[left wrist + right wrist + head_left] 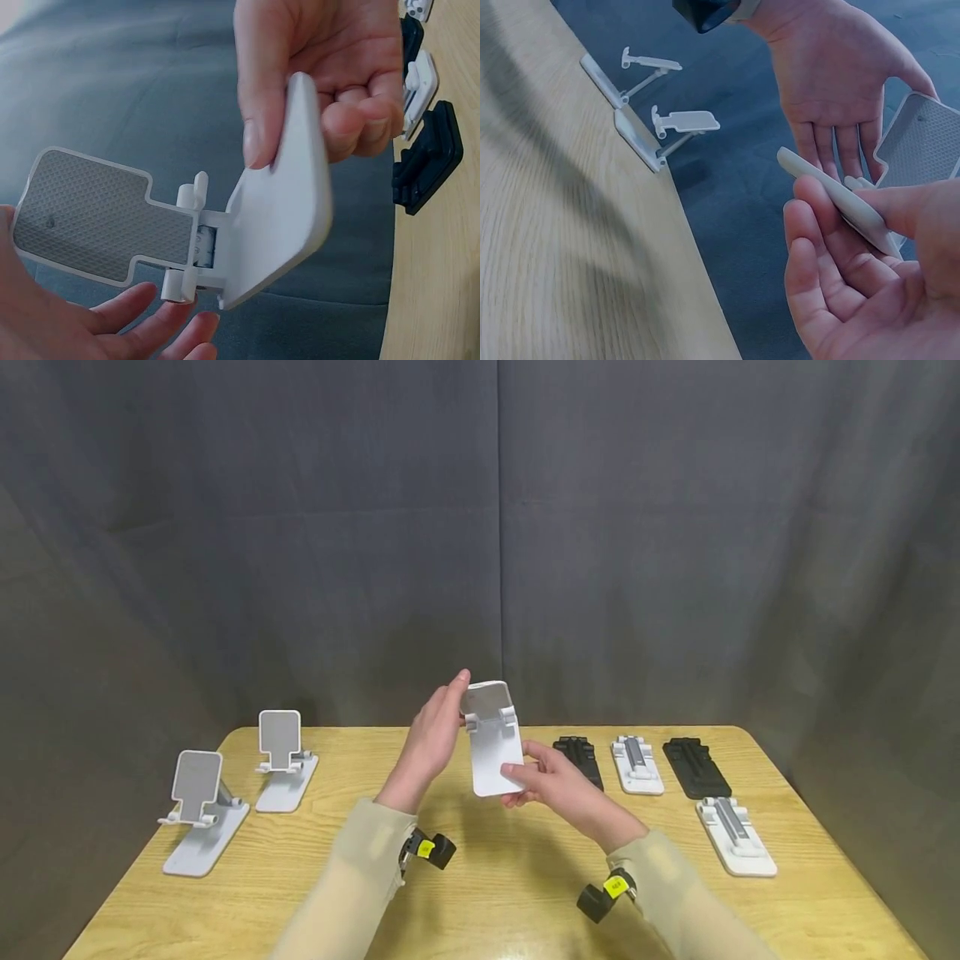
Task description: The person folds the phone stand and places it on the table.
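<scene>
- Held in the air above the middle of the worktop (480, 893), between both hands: a white phone stand (495, 752), half unfolded, its base plate hanging down and its grey-padded rest plate (97, 217) tipped up at the hinge.
- Right hand (551, 781) gripping the base plate by its lower edge, thumb (907, 210) on one face, fingers (352, 120) curled against the other; seen edge-on in the right wrist view.
- Left hand (431, 743) flat and relaxed behind the rest plate, fingers (836, 146) straight and spread narrow, fingertips up at the plate's top edge; pinching nothing.
- Standing unfolded at the left end of the worktop: two more white stands, the nearer one (201, 814) and the farther one (283, 764), side by side but apart.
- Lying folded flat at the right: a black stand (579, 760) just behind the right hand, a white folded stand (637, 765) beside it, another black one (696, 768) further right, and a second white one (735, 837) nearer the front edge.
- Dark grey curtain (495, 527) hanging behind the worktop.
- Strapped to each beige sleeve: a small black wrist camera with a yellow tag (426, 850).
</scene>
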Demonstrator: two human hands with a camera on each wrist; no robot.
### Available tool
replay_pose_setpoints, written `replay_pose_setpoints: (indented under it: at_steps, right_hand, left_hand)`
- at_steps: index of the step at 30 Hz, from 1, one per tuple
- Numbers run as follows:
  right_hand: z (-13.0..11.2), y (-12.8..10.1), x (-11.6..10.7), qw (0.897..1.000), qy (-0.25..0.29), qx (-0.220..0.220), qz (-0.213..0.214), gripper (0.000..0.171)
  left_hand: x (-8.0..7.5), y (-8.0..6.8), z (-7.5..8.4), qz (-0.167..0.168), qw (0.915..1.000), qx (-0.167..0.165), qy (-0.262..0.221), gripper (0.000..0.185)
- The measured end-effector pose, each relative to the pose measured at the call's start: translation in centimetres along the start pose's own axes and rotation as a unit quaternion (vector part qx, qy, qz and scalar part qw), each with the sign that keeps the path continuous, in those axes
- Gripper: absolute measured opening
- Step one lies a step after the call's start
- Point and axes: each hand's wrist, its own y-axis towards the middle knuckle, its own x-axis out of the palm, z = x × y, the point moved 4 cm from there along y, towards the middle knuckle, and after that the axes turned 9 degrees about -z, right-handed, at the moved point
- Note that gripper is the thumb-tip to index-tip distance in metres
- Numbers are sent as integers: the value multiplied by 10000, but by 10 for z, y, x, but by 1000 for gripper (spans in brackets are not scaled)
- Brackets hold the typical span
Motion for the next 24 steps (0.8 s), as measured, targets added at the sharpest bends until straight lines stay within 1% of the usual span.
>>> replay_pose_setpoints:
  at_steps: [4,8,11,13,16,19,21,24]
  right_hand:
    - [2,0,-2,10000,1,-51,20,46]
    - [2,0,-4,9999,-85,-90,68,47]
    - [1,1,-6,9998,-52,-128,122,47]
    - [-1,3,-7,9997,28,-153,206,47]
    - [-4,6,-10,9989,170,-183,392,46]
    - [-6,8,-13,9979,288,-161,551,44]
    - [-7,8,-15,9976,328,-139,587,44]
    - [-8,9,-17,9978,322,-103,573,44]
  left_hand:
    - [3,-3,0,-26,10000,28,-31,86]
    - [6,-5,0,18,10000,32,4,87]
    - [9,-5,-2,9,10000,59,62,88]
    - [13,-6,-4,-63,9999,71,121,90]
    - [21,-7,-9,-268,9994,48,193,93]
    - [28,-9,-15,-440,9988,-46,220,94]
    - [31,-11,-17,-490,9985,-102,206,94]
    - [33,-11,-19,-574,9982,-66,137,92]
